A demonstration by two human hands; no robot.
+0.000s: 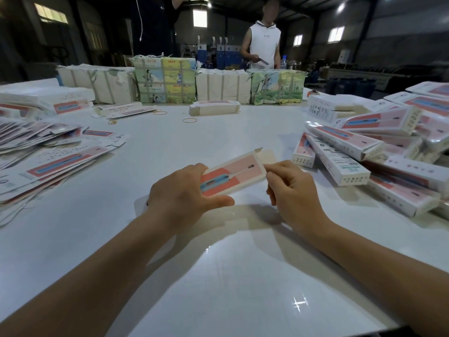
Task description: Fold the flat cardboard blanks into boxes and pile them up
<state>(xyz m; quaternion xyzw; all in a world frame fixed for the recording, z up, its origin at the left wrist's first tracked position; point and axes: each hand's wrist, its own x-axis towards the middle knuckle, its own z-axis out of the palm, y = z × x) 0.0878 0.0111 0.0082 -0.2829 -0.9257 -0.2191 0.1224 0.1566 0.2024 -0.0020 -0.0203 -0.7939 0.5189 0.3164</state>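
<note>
Your left hand (184, 190) holds the near end of a box (233, 176) above the white bench (218, 276). The thumb lies curled along its near edge and the fingers wrap over the far edge, so the grip is closed round it. The box's pink face is turned up, showing a blue and white picture, and it slants from lower left to upper right.

Your right hand (289, 186) meets the box at its far right end. The fingertips are curled in and pinch the card at that corner, just below the open end flaps (264, 154), which stick out pale and unfolded beyond the printed face. Whether the box is fully squared up or only partly opened, you cannot tell from this angle.

To your left, flat blanks (43, 152) lie fanned out in a loose heap on the bench. To your right, folded boxes (379, 152) are piled untidily, some leaning on one another. A small stack of blanks (215, 107) sits across the bench, with rubber bands (189, 120) lying near it. Behind that stands a row of wrapped bundles (165, 80), some plain white and some with coloured pictures.

A person in a white sleeveless top (264, 42) stands at the far side, holding something in both hands.
</note>
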